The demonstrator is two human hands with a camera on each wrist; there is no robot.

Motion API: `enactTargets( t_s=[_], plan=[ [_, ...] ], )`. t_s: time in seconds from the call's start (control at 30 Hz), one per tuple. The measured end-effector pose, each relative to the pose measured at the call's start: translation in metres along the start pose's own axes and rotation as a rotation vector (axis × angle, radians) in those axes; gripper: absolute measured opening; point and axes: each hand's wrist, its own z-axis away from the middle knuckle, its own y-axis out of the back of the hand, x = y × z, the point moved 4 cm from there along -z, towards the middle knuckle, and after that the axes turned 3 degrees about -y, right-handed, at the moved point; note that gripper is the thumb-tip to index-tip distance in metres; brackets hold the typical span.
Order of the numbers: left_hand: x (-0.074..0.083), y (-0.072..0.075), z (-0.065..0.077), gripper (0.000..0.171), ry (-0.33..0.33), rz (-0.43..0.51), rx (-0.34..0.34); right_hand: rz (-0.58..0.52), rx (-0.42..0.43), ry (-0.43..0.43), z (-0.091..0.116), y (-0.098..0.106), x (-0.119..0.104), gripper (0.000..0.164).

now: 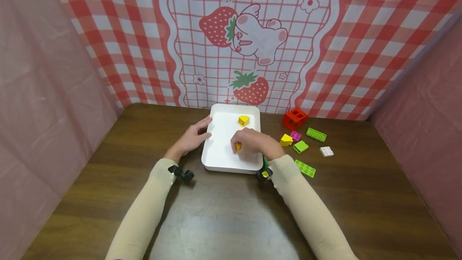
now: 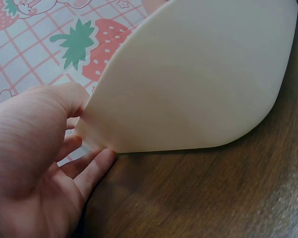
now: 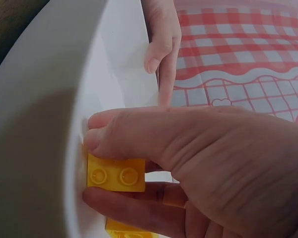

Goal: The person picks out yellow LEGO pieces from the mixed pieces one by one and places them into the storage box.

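Observation:
A white tray (image 1: 219,149) lies on the table, its left rim in my left hand (image 1: 192,136). In the left wrist view the thumb hooks over the rim (image 2: 100,91) while the other fingers touch the outside low down. My right hand (image 1: 254,140) is over the right half of the tray, pinching a yellow brick (image 3: 116,174) between thumb and fingers. Two round studs of that brick face the right wrist camera, close to the tray wall. A second yellow block (image 1: 244,120) lies in the tray's far right part.
Right of the tray are a red open-framed block (image 1: 295,118), a yellow block (image 1: 286,140), a magenta brick (image 1: 296,136), green bricks (image 1: 316,134) and a white piece (image 1: 326,151). My right wrist partly hides a green piece (image 1: 266,162). Behind the table hangs a strawberry-print cloth (image 1: 187,31).

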Motion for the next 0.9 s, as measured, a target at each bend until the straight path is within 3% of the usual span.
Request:
enactTargets(
  t_s=[0.9],
  plan=[
    [0.0010, -0.0015, 0.0010, 0.067, -0.009, 0.003, 0.000, 0.039, 0.022, 0.017, -0.0012, -0.0044, 0.0002, 0.007]
  ],
)
